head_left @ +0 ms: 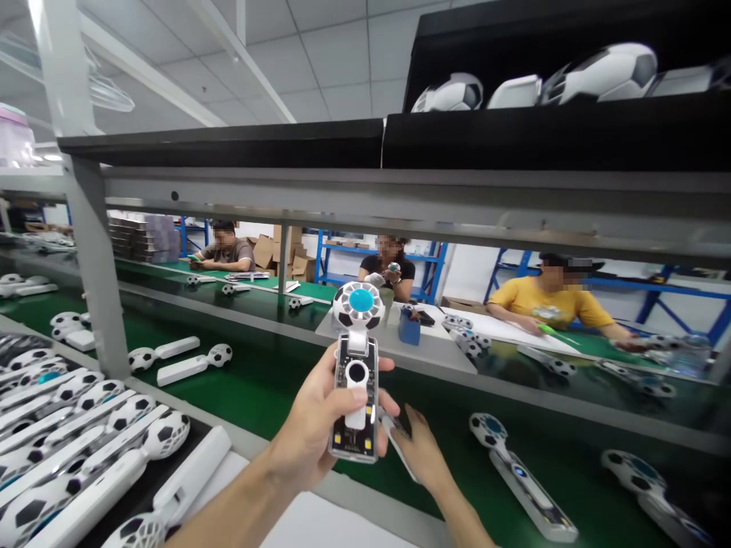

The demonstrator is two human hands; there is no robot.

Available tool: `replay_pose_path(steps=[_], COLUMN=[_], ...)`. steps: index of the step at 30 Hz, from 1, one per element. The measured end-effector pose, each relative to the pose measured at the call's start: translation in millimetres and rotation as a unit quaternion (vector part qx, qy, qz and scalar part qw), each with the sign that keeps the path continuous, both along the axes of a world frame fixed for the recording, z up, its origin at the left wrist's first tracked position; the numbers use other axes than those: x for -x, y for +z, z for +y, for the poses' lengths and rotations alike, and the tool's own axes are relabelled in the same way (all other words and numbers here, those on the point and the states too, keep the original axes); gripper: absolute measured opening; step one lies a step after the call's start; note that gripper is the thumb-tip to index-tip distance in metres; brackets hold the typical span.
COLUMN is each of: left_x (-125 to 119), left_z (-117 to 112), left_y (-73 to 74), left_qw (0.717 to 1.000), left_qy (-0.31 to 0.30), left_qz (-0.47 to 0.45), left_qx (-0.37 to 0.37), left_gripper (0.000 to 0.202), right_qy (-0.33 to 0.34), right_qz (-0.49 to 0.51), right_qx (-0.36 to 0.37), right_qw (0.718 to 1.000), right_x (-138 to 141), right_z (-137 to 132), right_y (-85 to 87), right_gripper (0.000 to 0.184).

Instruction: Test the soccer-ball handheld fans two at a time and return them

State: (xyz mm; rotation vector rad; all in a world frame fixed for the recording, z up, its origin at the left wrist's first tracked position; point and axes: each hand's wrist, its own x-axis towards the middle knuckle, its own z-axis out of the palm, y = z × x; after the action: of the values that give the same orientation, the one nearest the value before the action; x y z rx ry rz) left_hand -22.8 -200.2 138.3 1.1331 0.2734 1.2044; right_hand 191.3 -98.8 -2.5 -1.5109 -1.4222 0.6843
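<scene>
left hand (311, 434) fingers clasp fan (357, 380) | long axis upright, football head up | right hand (421, 450) fingers pinch white part (400, 449) above green belt (268, 384)

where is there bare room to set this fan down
The green belt is bare between the two loose fans at left and your left hand. The white sheet between your forearms is bare too. Crowded: the tray of fans at far left; fans lie right of your right hand.

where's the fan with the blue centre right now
The fan stands centre frame in the head view, held upright in the left hand above the green conveyor belt, with the right hand just below and right of it.
</scene>
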Motion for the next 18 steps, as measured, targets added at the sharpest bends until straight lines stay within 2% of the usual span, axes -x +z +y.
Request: replay_pose_path(steps=[2, 4, 7, 10, 14, 16, 18], left_x=[0, -1, -5, -12, -23, -27, -30], left_z=[-1, 0, 1, 2, 2, 2, 2], left_y=[0.5, 0.2, -3.6, -10.4, -17.9, -20.3, -23.0], left_qw=[1.000, 1.000, 0.999, 0.998, 0.998, 0.997, 0.996], left_qy=[-0.007, -0.016, -0.035, -0.039, -0.036, -0.049, -0.065], left_qz=[0.003, 0.009, 0.014, 0.018, 0.008, 0.004, 0.002], left_qx=[0.001, 0.009, 0.029, 0.042, 0.050, 0.053, 0.061], left_gripper=[0.042, 0.044, 0.044, 0.043, 0.047, 0.053, 0.061], right_qy=[-0.008, -0.016, 0.002, 0.059, 0.155, 0.199, 0.216], right_qz=[-0.024, -0.037, -0.026, 0.013, 0.126, 0.210, 0.253], right_qx=[-0.001, -0.016, -0.048, -0.077, -0.055, -0.025, -0.013], right_qw=[1.000, 0.999, 0.998, 0.995, 0.978, 0.957, 0.943], right_x=[-1, -1, 3, 13, 26, 30, 32], right_z=[0, -3, -18, -45, -81, -93, -99], right_y=[5.3, 17.6, 48.9, 85.1, 119.7, 129.5, 135.2], right_gripper=[0.032, 0.041, 0.053, 0.058, 0.059, 0.061, 0.059])
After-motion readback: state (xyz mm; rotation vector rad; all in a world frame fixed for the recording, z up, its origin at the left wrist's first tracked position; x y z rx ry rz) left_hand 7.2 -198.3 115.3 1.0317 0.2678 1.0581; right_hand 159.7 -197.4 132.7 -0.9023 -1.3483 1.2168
